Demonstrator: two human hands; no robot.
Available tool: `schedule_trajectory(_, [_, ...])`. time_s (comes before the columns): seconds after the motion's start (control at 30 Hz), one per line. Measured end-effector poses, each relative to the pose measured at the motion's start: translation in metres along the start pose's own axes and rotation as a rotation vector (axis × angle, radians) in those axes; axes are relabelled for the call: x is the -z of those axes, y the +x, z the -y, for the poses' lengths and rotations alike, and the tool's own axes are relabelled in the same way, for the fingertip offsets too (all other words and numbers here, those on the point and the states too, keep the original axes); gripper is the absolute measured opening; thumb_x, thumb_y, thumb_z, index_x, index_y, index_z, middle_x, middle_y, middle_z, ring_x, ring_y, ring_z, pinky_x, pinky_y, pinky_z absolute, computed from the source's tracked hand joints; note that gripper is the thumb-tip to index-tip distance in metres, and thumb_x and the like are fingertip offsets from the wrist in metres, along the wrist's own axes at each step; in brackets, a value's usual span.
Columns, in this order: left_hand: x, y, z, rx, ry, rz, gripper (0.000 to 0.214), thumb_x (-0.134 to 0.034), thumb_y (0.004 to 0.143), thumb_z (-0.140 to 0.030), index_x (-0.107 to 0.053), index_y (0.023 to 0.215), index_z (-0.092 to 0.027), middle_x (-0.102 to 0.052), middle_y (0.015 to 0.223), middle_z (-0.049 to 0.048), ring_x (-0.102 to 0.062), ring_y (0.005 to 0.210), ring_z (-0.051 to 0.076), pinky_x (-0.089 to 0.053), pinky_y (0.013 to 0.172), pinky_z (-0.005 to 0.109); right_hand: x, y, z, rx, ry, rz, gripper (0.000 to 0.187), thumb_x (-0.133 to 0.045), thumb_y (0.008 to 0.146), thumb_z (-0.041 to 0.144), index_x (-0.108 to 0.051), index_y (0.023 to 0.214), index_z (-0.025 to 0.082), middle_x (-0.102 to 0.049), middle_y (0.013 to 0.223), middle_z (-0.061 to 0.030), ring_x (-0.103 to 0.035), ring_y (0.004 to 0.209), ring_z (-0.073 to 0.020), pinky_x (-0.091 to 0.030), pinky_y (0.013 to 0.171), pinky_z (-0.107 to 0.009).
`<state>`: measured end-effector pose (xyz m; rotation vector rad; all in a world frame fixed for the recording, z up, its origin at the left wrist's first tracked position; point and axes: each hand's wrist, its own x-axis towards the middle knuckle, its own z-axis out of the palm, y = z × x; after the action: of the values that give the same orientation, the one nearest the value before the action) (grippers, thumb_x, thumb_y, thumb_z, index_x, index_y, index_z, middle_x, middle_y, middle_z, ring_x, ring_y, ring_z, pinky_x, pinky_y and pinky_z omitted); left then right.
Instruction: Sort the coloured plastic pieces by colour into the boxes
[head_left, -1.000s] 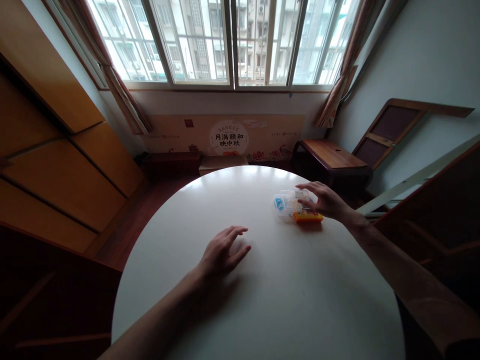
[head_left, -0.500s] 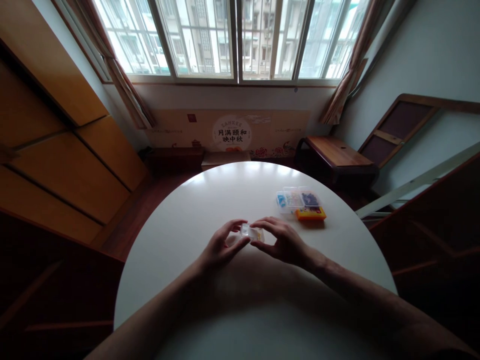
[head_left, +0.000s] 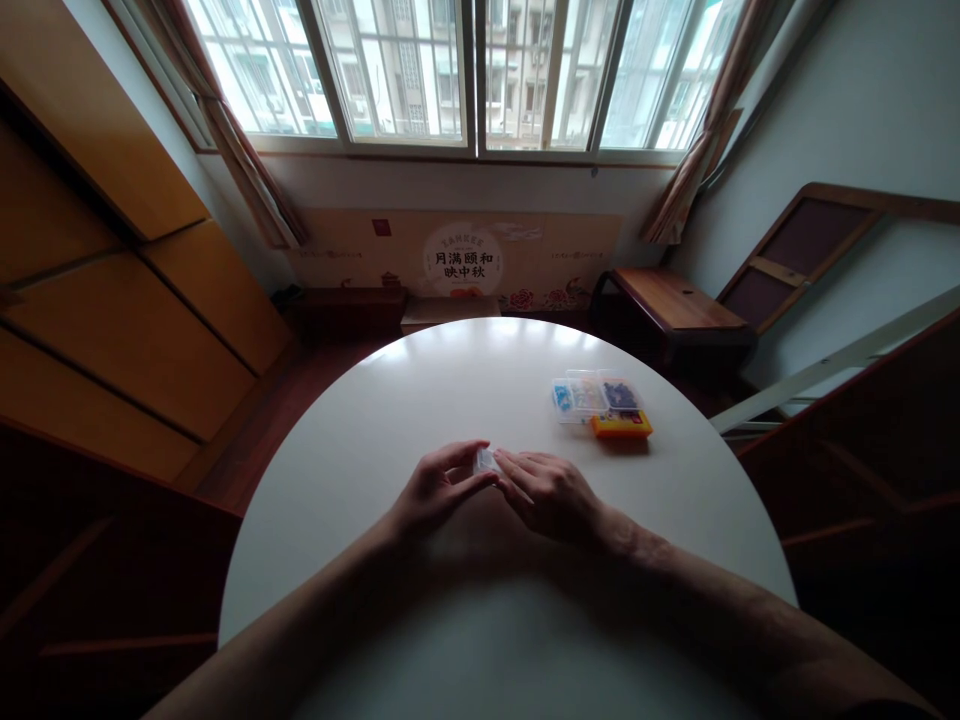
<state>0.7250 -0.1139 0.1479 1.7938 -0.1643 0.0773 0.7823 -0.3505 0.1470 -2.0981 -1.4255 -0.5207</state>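
Note:
Both my hands meet at the middle of a round white table [head_left: 420,400]. My left hand [head_left: 435,487] pinches one end of a small clear plastic box [head_left: 484,460] between thumb and fingers. My right hand [head_left: 547,492] covers the box's other end with its fingers closed over it, so most of the box is hidden. Farther away to the right lie several clear compartment boxes [head_left: 592,393] with blue and dark contents, and a flat orange box [head_left: 621,425] right in front of them.
Behind the table runs a wide barred window with curtains [head_left: 240,160] at each side. A printed board [head_left: 457,262] leans under the sill. A low wooden bench [head_left: 671,310] stands at the right, wooden panels [head_left: 120,300] at the left.
My right hand left the boxes at the far right and came to the table's middle with a small clear box. My left hand took hold of it, and both hands have closed on it.

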Motion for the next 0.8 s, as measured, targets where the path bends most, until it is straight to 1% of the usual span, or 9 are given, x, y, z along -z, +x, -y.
schedule_trajectory(0.1, [-0.001,0.0,-0.001,0.015,0.005,0.002,0.058,-0.085,0.09,-0.053,-0.074,0.133,-0.016,-0.078,0.135,0.0101,-0.074,0.128,0.033,-0.057,0.12,0.056,-0.003,-0.002,0.003,0.002,-0.04,-0.018,0.039,-0.049,0.113,0.024,-0.065,0.146,0.013,-0.078,0.133,-0.0189,-0.081,0.114,-0.0326,-0.069,0.096,-0.046])
schedule_trajectory(0.2, [-0.002,0.0,-0.002,0.038,-0.034,0.026,0.057,-0.086,0.089,-0.05,-0.074,0.133,-0.016,-0.079,0.133,0.0098,-0.075,0.125,0.032,-0.059,0.118,0.055,-0.002,-0.003,0.005,-0.02,-0.032,-0.005,0.038,-0.049,0.112,0.024,-0.064,0.146,0.014,-0.078,0.133,-0.0189,-0.081,0.113,-0.0318,-0.069,0.093,-0.042])
schedule_trajectory(0.27, [-0.003,0.001,-0.001,0.048,-0.051,0.033,0.056,-0.086,0.09,-0.049,-0.073,0.133,-0.016,-0.08,0.131,0.0095,-0.076,0.123,0.031,-0.061,0.116,0.053,0.002,-0.003,0.005,-0.078,0.03,0.003,0.036,-0.05,0.113,0.025,-0.065,0.144,0.016,-0.079,0.131,-0.0173,-0.081,0.111,-0.0304,-0.068,0.091,-0.04])
schedule_trajectory(0.33, [-0.003,0.001,0.0,0.039,-0.054,0.037,0.056,-0.086,0.09,-0.048,-0.072,0.135,-0.017,-0.08,0.129,0.0098,-0.077,0.121,0.031,-0.061,0.114,0.052,0.006,-0.003,0.003,-0.169,0.132,0.004,0.034,-0.051,0.113,0.026,-0.066,0.143,0.021,-0.081,0.128,-0.0133,-0.082,0.108,-0.0278,-0.067,0.092,-0.037])
schedule_trajectory(0.43, [-0.002,0.002,0.002,-0.01,-0.018,0.037,0.06,-0.085,0.091,-0.048,-0.068,0.141,-0.02,-0.078,0.13,0.0113,-0.076,0.12,0.029,-0.062,0.112,0.05,0.008,-0.001,-0.004,-0.276,0.263,-0.033,0.029,-0.051,0.114,0.027,-0.07,0.135,0.026,-0.082,0.123,-0.0091,-0.081,0.104,-0.0253,-0.065,0.093,-0.035])
schedule_trajectory(0.5, [-0.001,0.002,0.002,-0.039,0.026,0.01,0.063,-0.085,0.091,-0.047,-0.063,0.145,-0.022,-0.076,0.13,0.0117,-0.075,0.122,0.028,-0.062,0.111,0.049,0.006,0.0,-0.01,-0.307,0.291,-0.085,0.027,-0.05,0.114,0.027,-0.07,0.131,0.025,-0.082,0.121,-0.0101,-0.081,0.104,-0.026,-0.065,0.093,-0.037])
schedule_trajectory(0.6, [0.002,0.004,0.0,-0.09,0.088,-0.064,0.064,-0.088,0.089,-0.047,-0.061,0.143,-0.024,-0.075,0.129,0.011,-0.074,0.123,0.027,-0.063,0.11,0.047,0.004,0.001,-0.016,-0.323,0.298,-0.128,0.026,-0.05,0.111,0.024,-0.067,0.131,0.023,-0.081,0.118,-0.0116,-0.079,0.105,-0.0267,-0.063,0.094,-0.04])
schedule_trajectory(0.7, [0.006,0.005,-0.004,-0.17,0.153,-0.119,0.061,-0.089,0.088,-0.049,-0.062,0.136,-0.024,-0.074,0.131,0.0108,-0.076,0.12,0.028,-0.065,0.105,0.045,0.006,0.004,-0.017,-0.316,0.282,-0.095,0.025,-0.055,0.104,0.019,-0.066,0.126,0.021,-0.08,0.109,-0.0108,-0.077,0.095,-0.025,-0.062,0.088,-0.037])
schedule_trajectory(0.8, [0.01,0.006,-0.006,-0.272,0.281,-0.104,0.061,-0.091,0.087,-0.049,-0.063,0.136,-0.023,-0.076,0.131,0.0104,-0.077,0.119,0.029,-0.065,0.106,0.045,0.011,0.007,-0.017,-0.324,0.252,-0.028,0.035,-0.061,0.095,0.014,-0.064,0.129,0.02,-0.079,0.101,-0.0087,-0.076,0.084,-0.0227,-0.061,0.081,-0.034])
